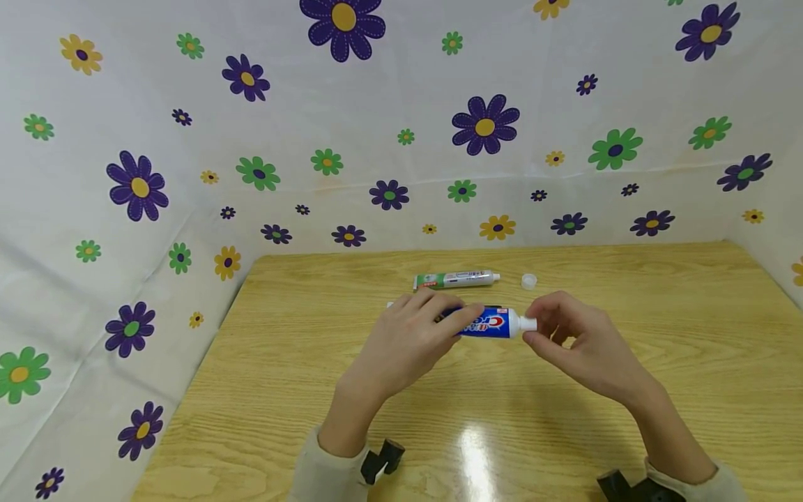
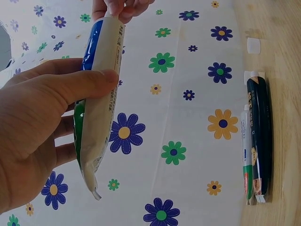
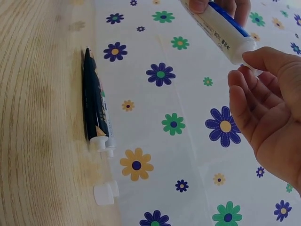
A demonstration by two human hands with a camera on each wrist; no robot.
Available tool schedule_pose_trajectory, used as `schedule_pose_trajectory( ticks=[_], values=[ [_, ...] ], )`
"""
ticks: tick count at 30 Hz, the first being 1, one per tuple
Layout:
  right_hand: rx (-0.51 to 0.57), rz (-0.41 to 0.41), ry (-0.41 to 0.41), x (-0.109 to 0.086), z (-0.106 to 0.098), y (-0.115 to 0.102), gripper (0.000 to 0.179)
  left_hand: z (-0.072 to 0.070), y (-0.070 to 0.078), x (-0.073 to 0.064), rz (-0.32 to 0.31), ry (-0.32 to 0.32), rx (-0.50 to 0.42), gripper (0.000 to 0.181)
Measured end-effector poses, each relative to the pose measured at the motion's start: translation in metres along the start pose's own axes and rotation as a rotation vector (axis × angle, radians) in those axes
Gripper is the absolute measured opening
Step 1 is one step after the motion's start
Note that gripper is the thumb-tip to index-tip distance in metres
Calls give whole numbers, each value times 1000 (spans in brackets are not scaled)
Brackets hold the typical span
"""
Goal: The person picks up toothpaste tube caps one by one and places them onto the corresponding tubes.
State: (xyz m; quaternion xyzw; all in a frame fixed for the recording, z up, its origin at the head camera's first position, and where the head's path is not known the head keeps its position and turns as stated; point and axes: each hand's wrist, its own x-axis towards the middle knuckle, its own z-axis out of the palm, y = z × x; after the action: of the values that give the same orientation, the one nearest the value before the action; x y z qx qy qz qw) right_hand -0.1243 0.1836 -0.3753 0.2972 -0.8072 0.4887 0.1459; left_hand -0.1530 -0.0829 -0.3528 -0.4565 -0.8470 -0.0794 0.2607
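Note:
My left hand (image 1: 408,341) grips a blue and white toothpaste tube (image 1: 492,323) across its body, raised above the table and lying nearly level. Its crimped end hangs lowest in the left wrist view, where the white back of the tube (image 2: 104,61) shows between thumb and fingers. With thumb and fingertip my right hand (image 1: 580,341) pinches the white cap (image 1: 528,324) at the tube's right end. The right wrist view shows the thumb against this end, the other fingers loosely bent. Whether the cap is loose on the neck I cannot tell.
Beyond the hands, a green and white toothpaste tube (image 1: 464,279) lies on the wooden table (image 1: 282,362). Beside it lies a dark tube (image 2: 260,136), mostly hidden in the head view. A loose white cap (image 1: 529,281) stands to their right. Flowered cloth (image 1: 426,104) rises behind the table.

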Motion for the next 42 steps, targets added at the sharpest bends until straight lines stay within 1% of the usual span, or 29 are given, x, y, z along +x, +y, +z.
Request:
schedule_pose_trajectory(
  ticks=[8,16,25,31,36,42],
  values=[
    [13,51,-13,0,-1,0,31,0,0,0,0,-6,17,44],
    [-3,75,-14,0,-1,0,26,0,0,0,-4,-8,9,46],
    [-50,101,-12,0,-1,1,19,0,0,-1,-3,-10,8,46],
    [-39,119,-16,-1,-1,2,15,-1,1,0,0,-18,17,45],
    [-34,113,-24,-1,-1,4,11,0,1,0,-1,-24,17,44],
    [-49,83,-24,-1,0,5,10,0,2,0,-3,-20,13,43]
  ],
)
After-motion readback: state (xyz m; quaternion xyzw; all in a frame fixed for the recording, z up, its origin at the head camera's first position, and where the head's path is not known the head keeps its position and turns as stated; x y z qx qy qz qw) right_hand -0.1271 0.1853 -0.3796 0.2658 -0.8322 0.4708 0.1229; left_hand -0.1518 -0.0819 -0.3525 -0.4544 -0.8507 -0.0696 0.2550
